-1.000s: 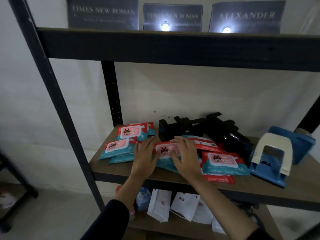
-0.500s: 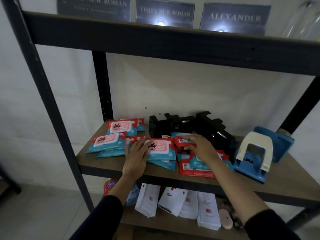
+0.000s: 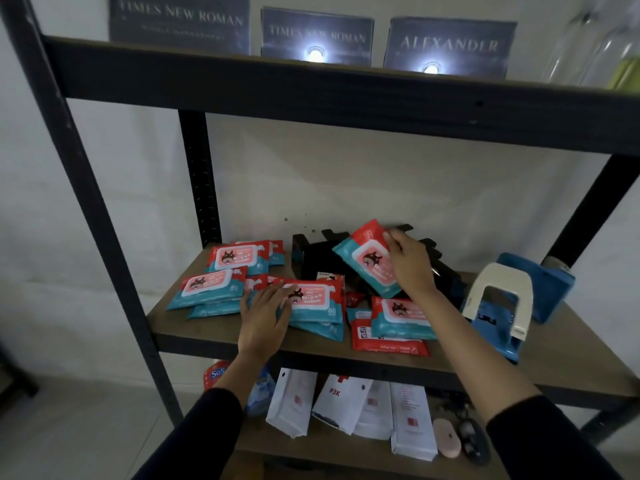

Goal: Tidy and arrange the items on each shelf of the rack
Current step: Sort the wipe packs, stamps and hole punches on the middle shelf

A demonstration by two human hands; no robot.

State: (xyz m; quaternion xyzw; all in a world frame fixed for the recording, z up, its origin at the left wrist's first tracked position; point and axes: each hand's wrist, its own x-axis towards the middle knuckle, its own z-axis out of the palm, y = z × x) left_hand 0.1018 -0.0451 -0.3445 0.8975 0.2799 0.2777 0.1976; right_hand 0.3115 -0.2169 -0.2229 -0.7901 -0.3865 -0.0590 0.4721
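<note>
Several red-and-teal wet wipe packs lie on the middle shelf point(image 3: 194, 329) of the dark metal rack. My right hand point(image 3: 410, 263) grips one wipe pack point(image 3: 369, 259) and holds it tilted in the air above the shelf, in front of the black holders point(image 3: 318, 261). My left hand point(image 3: 265, 315) lies flat, fingers spread, on the left end of a wipe pack point(image 3: 313, 301) atop a small pile. Two more piles point(image 3: 221, 282) sit at the left. Another pack point(image 3: 400, 318) rests on a red pack point(image 3: 388, 344) at the front.
A blue and white hole punch point(image 3: 498, 310) and a blue box point(image 3: 543, 285) stand at the right of the shelf. Dark nameplates point(image 3: 317, 36) line the top shelf. White paper bags point(image 3: 349, 403) and a pink oval object point(image 3: 446, 438) lie on the lower shelf.
My right hand has picked one wipe pack off the right-hand pile and lifted it up and back. My left hand stays pressed on the middle pile.
</note>
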